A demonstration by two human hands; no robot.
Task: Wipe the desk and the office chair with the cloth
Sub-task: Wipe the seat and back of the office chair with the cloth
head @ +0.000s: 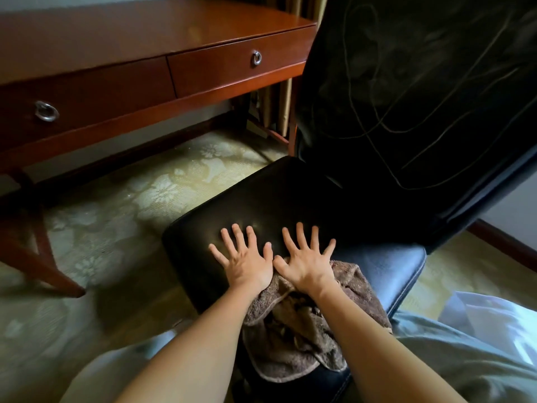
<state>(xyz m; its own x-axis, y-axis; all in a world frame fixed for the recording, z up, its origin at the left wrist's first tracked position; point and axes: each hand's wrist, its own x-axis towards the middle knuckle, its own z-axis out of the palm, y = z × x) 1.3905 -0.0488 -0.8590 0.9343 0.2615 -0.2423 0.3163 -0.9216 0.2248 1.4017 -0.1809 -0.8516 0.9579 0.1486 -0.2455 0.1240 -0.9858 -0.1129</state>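
Brown terry cloth (pixel 308 338) lies bunched at the near edge of the black leather chair seat (pixel 261 196), behind the left hand (pixel 244 264) and right hand (pixel 308 267), whose straight, spread fingers grasp nothing, so it should be pulled under the palms before pushing; no writing is readable.

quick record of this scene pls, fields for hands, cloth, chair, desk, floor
left hand: flat on the chair seat, fingers spread
right hand: flat, fingers spread, heel on the cloth
cloth: brown, bunched at the seat's near edge
chair seat: black, glossy; backrest rises on the right
desk: red-brown wood, two drawers with ring pulls
floor: pale patterned carpet
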